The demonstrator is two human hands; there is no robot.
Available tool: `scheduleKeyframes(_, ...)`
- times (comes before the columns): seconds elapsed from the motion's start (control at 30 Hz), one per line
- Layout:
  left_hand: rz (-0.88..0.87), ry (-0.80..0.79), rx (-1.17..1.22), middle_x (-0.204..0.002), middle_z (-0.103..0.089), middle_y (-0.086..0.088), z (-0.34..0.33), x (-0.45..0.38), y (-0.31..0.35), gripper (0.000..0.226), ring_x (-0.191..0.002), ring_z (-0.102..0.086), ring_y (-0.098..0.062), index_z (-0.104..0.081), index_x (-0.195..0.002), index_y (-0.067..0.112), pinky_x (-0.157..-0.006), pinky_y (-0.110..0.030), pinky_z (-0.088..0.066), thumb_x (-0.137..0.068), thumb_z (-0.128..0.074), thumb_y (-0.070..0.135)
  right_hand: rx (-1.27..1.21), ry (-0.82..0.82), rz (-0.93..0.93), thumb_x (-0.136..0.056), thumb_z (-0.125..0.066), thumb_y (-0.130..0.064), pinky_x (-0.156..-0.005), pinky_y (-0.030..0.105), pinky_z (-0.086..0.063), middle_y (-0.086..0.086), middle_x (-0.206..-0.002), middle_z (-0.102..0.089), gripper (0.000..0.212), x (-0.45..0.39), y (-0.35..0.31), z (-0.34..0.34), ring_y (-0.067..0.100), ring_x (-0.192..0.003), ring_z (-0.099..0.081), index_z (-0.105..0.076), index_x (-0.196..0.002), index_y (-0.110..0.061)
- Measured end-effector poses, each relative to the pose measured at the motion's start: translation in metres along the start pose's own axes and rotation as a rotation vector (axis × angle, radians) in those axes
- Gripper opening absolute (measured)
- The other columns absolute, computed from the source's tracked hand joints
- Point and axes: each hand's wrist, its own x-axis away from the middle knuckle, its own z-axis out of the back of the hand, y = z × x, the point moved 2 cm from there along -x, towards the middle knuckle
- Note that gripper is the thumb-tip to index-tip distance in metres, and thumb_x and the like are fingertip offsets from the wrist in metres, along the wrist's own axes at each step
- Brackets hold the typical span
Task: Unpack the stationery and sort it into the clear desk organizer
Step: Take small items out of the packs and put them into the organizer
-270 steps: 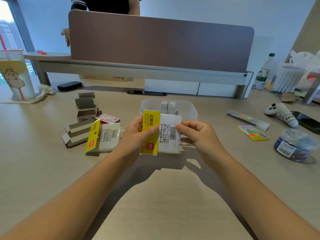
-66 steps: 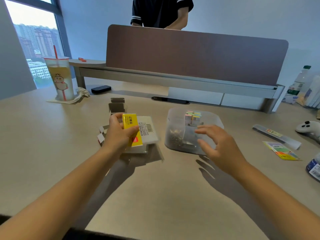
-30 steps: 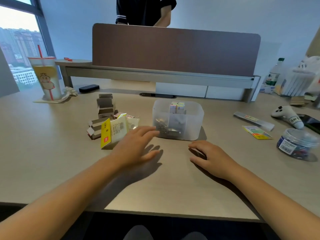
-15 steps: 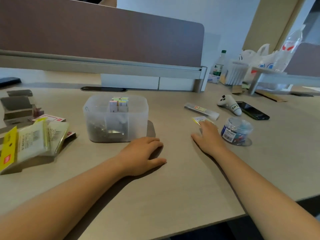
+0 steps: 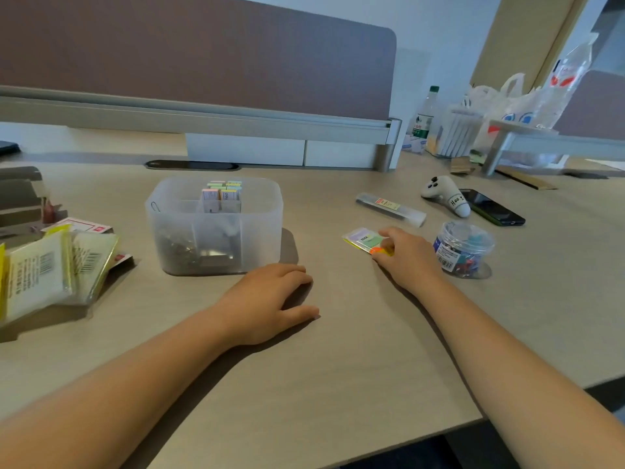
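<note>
So I'm looking down at the desk (image 5: 338, 384) and using the clear organizer (image 5: 216, 228) as my anchor for everything. My left hand (image 5: 267, 302) is resting palm-down on the wood just in front of the organizer's near right corner, fingers relaxed and loosely bent, gripping nothing. My right hand (image 5: 406, 255) is reaching out to the right of the organizer and its fingertips are lying on the near end of a little flat pack of coloured sticky tabs (image 5: 363, 240); whether they're actually pinching it or just pressing on it, I honestly can't tell from this angle. The pack is lying on the desk, well apart from the organizer, not in it. Inside the organizer, the back middle compartment is holding upright pastel sticky-note pads (image 5: 223, 194), and the front left section is showing a dark heap of what look like metal clips (image 5: 179, 248). Further right of the organizer, past my right hand, a small round tub of coloured push pins (image 5: 461, 248) is sitting just beside that hand, and a long clear tube pack (image 5: 390, 208) is lying behind the tabs. Left of the organizer, emptied yellow-edged wrappers (image 5: 50, 269) are piling up near some grey cardboard boxes (image 5: 20, 198). A white controller (image 5: 444, 194) and a phone (image 5: 490, 211) are lying far right.
</note>
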Motion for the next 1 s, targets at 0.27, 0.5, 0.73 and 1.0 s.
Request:
scheduleKeyframes(0.27,0.051,0.071,0.13,-0.138,-0.042,0.004,0.001,0.004,-0.002,0.054,-0.124,-0.038,-0.011,-0.035,-0.134,0.023,-0.101,-0.023,-0.031,-0.087,-0.047,0.045,-0.327,0.198,0.126,-0.088,-0.049,-0.013,-0.077,0.028,-0.05,0.008,-0.106,-0.065,0.025,0.016,-0.019,0.01,0.02,-0.095,-0.059,-0.058,-0.112,-0.01)
scheduleKeyframes(0.5,0.191,0.231,0.567,-0.139,-0.043,0.0,0.006,0.002,-0.003,0.061,-0.126,-0.043,-0.014,-0.027,-0.138,0.02,-0.103,-0.025,-0.034,-0.085,-0.057,0.029,-1.041,-0.077,-0.018,-0.09,-0.046,-0.006,-0.048,0.013,-0.051,0.0,-0.081,-0.062,0.016,0.031,-0.049,0.007,0.0,-0.061,-0.065,-0.056,-0.086,-0.018)
scheduleKeyframes(0.73,0.245,0.347,1.063,-0.081,-0.065,0.007,0.012,0.001,-0.004,0.015,-0.059,-0.064,0.008,-0.055,-0.084,0.025,-0.055,-0.008,-0.051,-0.085,-0.056,0.01,-1.098,-0.207,0.041,-0.09,-0.047,-0.011,-0.049,0.014,-0.051,0.001,-0.079,-0.063,0.015,0.043,-0.071,0.002,0.006,-0.065,-0.064,-0.055,-0.082,-0.02)
scheduleKeyframes(1.0,0.251,0.529,0.952,-0.073,-0.059,0.006,0.015,0.005,-0.007,0.021,-0.066,-0.061,-0.003,-0.051,-0.07,0.021,-0.055,-0.007,-0.049,-0.08,-0.062,0.008,-0.853,0.024,0.103,-0.08,-0.063,-0.028,-0.05,0.019,-0.035,-0.004,-0.055,-0.043,0.035,0.044,-0.075,0.001,0.001,-0.047,-0.042,-0.041,-0.055,-0.015)
